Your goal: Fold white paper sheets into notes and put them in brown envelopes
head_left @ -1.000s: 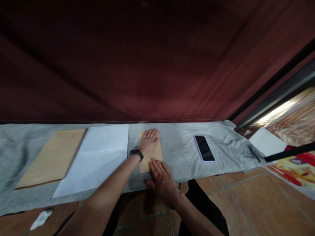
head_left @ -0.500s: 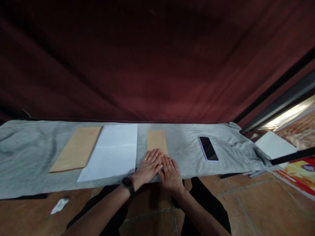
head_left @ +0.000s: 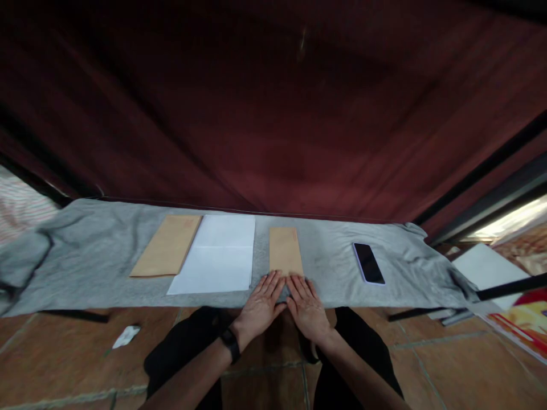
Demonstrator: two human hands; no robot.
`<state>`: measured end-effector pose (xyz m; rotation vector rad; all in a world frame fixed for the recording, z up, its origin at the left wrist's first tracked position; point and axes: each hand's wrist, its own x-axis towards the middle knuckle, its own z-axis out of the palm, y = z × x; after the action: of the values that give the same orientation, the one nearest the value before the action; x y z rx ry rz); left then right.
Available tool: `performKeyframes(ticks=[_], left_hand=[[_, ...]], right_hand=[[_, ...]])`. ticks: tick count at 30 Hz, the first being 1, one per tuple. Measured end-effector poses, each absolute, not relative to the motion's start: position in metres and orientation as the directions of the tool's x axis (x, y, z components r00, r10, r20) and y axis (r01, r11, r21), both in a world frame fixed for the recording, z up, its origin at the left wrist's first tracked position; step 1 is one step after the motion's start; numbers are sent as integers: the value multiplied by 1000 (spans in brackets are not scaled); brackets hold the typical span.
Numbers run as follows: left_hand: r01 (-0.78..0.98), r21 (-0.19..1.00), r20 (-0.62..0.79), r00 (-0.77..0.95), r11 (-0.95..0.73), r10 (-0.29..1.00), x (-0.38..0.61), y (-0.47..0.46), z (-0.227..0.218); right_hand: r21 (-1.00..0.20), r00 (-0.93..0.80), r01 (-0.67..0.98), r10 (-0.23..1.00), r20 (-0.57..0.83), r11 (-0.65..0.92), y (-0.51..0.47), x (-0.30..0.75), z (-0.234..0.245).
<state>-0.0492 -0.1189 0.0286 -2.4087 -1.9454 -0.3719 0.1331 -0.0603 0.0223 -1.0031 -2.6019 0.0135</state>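
Grip, left hand: left hand (head_left: 261, 300) palm down, fingers stretched out and a bit fanned, fingertips on the near end of the envelope; nothing pinched.
Grip, right hand: right hand (head_left: 307, 306) the same, just beside the left, thumbs close together; nothing held.
Brown envelope: the narrow brown envelope (head_left: 285, 249) lies flat on the grey cloth-covered table (head_left: 327, 262), long side running away from the person, between white sheet and phone. Near edge hidden under the fingers.
White sheet: white sheet (head_left: 222, 247), creased across, left of the envelope, apart from it.
Brown packet: larger brown packet (head_left: 168, 245) at the white sheet's left edge, seemingly touching.
Phone: phone (head_left: 368, 263) face up, right of the envelope, well apart.
Pressing well: looks like flattening by hand; probably best with level fingers, even weight on both sides, steady strokes along the length, no sideways push that would skew or wrinkle the paper.
Change, hands: 1.0 s ago left hand was on the far half, right at the near end; 0.5 s ago both overlapped lower down; now side by side at the near edge, more envelope showing.
Change, view: camera turned left; sheet, packet and phone look unmoved on the cloth.
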Motion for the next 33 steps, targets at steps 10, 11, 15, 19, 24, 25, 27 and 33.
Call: performKeyframes(ticks=[10,11,15,19,24,25,27,33], left_hand=[[985,172,232,-17,-24,973,-40,-114,33],[983,183,228,-63,21,972,-36,-112,35],[973,197,221,-166,122,961,-19,-104,38],[976,172,219,-171,134,961,-13,-102,35],[978,195,239,-115,69,964,-22,-107,34],[977,204,241,-108,58,964,-24,-107,35],[975,215,238,-102,50,966,-25,-107,37],[979,197,243,-98,50,965,-22,-101,38]], right_hand=[[-304,-512,759,816,268,576,-46,123,36],[-314,-463,789,847,263,529,-39,121,37],[-336,-299,867,924,240,368,-14,111,36],[-463,-217,836,953,213,294,-3,108,33],[-633,-242,715,955,174,297,-1,114,30],[-673,-251,678,954,166,296,-1,114,29],[-786,-258,571,961,102,237,-3,113,27],[-896,-232,443,969,-79,33,-6,110,25]])
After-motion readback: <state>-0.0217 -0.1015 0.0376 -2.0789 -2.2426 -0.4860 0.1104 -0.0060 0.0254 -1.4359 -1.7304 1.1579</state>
